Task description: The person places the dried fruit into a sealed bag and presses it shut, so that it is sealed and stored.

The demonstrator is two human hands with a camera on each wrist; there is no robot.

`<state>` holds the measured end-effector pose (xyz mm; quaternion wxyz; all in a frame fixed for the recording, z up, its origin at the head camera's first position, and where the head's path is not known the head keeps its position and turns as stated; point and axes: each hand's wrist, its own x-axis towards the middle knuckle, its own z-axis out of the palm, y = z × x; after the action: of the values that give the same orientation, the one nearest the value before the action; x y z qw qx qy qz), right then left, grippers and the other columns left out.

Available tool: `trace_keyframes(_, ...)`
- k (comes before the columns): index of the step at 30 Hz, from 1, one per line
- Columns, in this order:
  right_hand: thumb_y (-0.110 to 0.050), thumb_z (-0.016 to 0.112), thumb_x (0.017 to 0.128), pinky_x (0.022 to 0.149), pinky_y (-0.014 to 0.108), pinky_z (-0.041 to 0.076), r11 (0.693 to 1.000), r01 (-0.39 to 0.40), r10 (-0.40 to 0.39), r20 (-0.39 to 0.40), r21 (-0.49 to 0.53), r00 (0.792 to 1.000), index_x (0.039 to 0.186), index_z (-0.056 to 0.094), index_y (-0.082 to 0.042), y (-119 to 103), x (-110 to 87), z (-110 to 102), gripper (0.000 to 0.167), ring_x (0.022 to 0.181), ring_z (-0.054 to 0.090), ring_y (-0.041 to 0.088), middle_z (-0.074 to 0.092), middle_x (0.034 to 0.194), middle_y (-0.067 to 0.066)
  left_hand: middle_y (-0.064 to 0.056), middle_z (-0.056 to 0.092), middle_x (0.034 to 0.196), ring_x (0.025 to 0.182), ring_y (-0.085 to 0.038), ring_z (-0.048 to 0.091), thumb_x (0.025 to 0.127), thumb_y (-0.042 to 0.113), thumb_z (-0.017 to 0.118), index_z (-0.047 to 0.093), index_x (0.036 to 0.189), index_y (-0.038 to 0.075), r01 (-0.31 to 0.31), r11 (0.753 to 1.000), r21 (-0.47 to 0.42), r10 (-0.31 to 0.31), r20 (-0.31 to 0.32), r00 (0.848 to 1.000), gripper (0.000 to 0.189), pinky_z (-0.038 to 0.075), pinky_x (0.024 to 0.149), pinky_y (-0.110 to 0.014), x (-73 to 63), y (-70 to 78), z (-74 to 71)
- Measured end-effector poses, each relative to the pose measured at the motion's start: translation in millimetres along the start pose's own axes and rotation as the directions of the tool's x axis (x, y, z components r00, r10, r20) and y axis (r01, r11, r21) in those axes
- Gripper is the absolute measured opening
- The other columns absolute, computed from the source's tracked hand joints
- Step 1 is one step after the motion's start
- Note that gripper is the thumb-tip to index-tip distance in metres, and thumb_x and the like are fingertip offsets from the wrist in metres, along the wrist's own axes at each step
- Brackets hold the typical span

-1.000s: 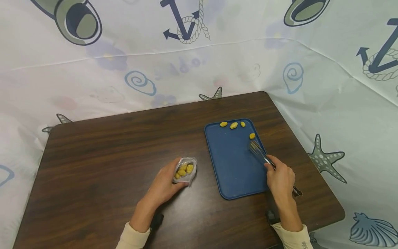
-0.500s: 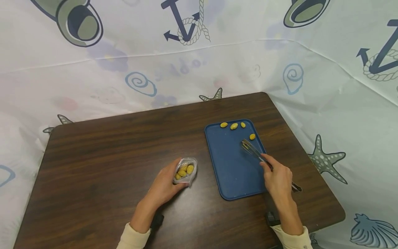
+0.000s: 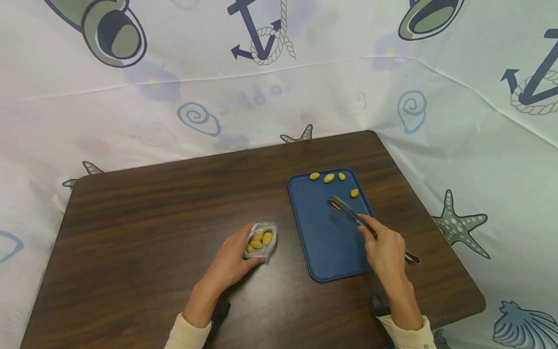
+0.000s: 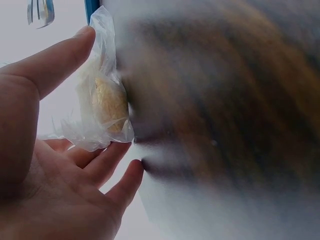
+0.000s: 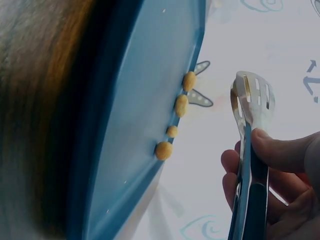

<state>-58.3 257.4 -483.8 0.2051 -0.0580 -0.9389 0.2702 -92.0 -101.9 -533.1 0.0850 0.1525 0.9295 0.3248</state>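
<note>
My left hand (image 3: 232,257) holds a small clear plastic bag (image 3: 273,242) by its sides, thumb and fingers around it. Several yellow oval nut-like pieces (image 3: 257,241) show in its open mouth; the left wrist view has one piece (image 4: 111,104) behind the plastic. My right hand (image 3: 387,252) grips metal tongs (image 3: 342,207) with slotted heads, tilted over the blue tray (image 3: 322,242). In the right wrist view the tongs' heads (image 5: 257,95) lie close together, with no piece seen between them. Along the tray's far edge lie yellow pieces (image 3: 329,178), and one more piece (image 3: 354,193) sits near its right edge.
The brown wooden table (image 3: 144,232) carries the tray on its right part, with the bag left of it. A white patterned sheet (image 3: 257,106) hangs behind the table and along its right side.
My right hand has moved the tongs leftward over the tray, away from the piece near the right edge. The left hand and the bag stay in place.
</note>
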Motion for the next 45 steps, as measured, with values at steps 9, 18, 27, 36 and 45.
trace_keyframes(9, -0.008, 0.078, 0.090, 0.047, 0.027, 0.026, 1.000, 0.014, -0.014, 0.049, 0.020, 0.999, 0.121, 0.076, -0.009, -7, 0.9, 1, 0.030, 0.046, 0.030, 0.011, 0.078, 0.100, 0.022, -0.019, 0.052, 0.154, 0.142, -0.041, 0.049, 0.083, 0.030, 0.088, 0.037, 0.159, 0.010, 0.000, 1.000, -0.005, 0.000, -0.003, 1.000, 0.093, 0.040, 0.116, -0.058, -1.3, 0.0, 0.9)
trace_keyframes(18, -0.007, 0.078, 0.090, 0.050, 0.026, 0.030, 0.999, 0.045, -0.047, 0.070, 0.027, 0.996, 0.119, 0.076, -0.009, -11, -0.1, 3, 0.029, 0.052, 0.043, 0.015, 0.079, 0.098, 0.019, -0.019, 0.051, 0.154, 0.142, -0.041, 0.049, 0.084, 0.030, 0.087, 0.036, 0.159, 0.009, 0.005, 1.000, -0.007, -0.005, 0.003, 1.000, 0.094, 0.040, 0.116, -0.059, -2.6, 0.7, 1.7)
trace_keyframes(27, -0.006, 0.078, 0.090, 0.058, 0.032, 0.041, 0.996, 0.076, -0.079, 0.089, 0.038, 0.993, 0.118, 0.077, -0.009, -19, -1.7, 8, 0.028, 0.059, 0.053, 0.018, 0.079, 0.101, 0.019, -0.020, 0.051, 0.154, 0.142, -0.041, 0.049, 0.084, 0.029, 0.088, 0.036, 0.159, 0.009, 0.002, 1.000, -0.008, -0.002, -0.002, 1.000, 0.093, 0.040, 0.117, -0.058, -3.0, 1.2, 1.3)
trace_keyframes(36, -0.006, 0.079, 0.089, 0.059, 0.033, 0.045, 0.994, 0.104, -0.108, 0.095, 0.045, 0.990, 0.118, 0.077, -0.010, -27, -2.9, 16, 0.029, 0.063, 0.059, 0.017, 0.080, 0.104, 0.017, -0.020, 0.051, 0.155, 0.142, -0.041, 0.049, 0.084, 0.031, 0.087, 0.035, 0.160, 0.010, 0.009, 1.000, -0.001, -0.009, 0.004, 1.000, 0.094, 0.040, 0.116, -0.059, -3.9, 0.9, 2.1)
trace_keyframes(45, -0.006, 0.077, 0.090, 0.063, 0.040, 0.053, 0.994, 0.099, -0.103, 0.117, 0.040, 0.988, 0.119, 0.077, -0.009, -29, -3.1, 18, 0.029, 0.067, 0.063, 0.020, 0.079, 0.105, 0.017, -0.019, 0.050, 0.156, 0.143, -0.041, 0.048, 0.085, 0.031, 0.086, 0.034, 0.161, 0.010, 0.007, 1.000, -0.004, -0.007, 0.015, 1.000, 0.094, 0.039, 0.117, -0.059, -1.6, 0.2, 1.5)
